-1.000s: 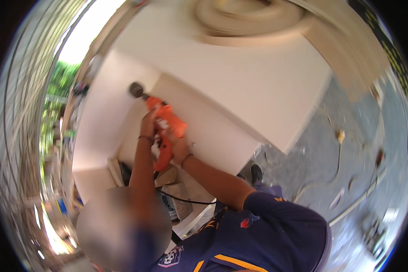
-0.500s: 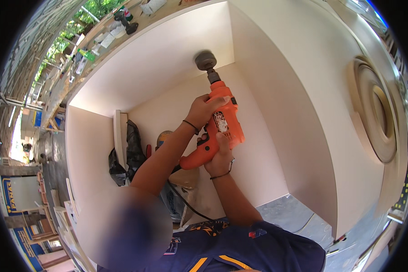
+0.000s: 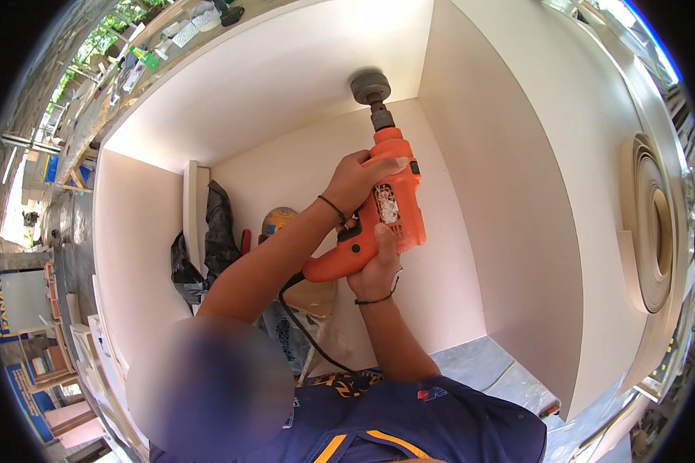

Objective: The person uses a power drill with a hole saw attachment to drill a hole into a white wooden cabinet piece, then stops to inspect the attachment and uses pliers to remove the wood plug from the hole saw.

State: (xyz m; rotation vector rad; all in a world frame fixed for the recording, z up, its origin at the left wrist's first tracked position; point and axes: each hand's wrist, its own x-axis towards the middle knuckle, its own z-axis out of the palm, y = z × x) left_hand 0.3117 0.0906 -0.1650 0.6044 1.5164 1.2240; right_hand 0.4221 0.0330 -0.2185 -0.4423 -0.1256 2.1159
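Note:
An orange corded power drill is held up in both my hands inside a pale box-shaped cabinet. A dark, round hole saw is fitted in its chuck and sits up against the cabinet's upper panel; how deep its teeth are, I cannot tell. My left hand is wrapped over the front of the drill body, thumb across the top. My right hand grips the rear of the body, its thumb lying along the casing. The black cord runs down from the handle end.
At the cabinet's left stand a narrow board and a black plastic bag. Behind my left arm is a round yellowish object, partly hidden. A coiled roll of edge banding hangs on the right outside. A cluttered bench lies beyond the cabinet.
The view has shifted, so the cabinet's surroundings sit differently in the picture. The drill and hole saw appear slightly higher and further right; both hands keep the same grip.

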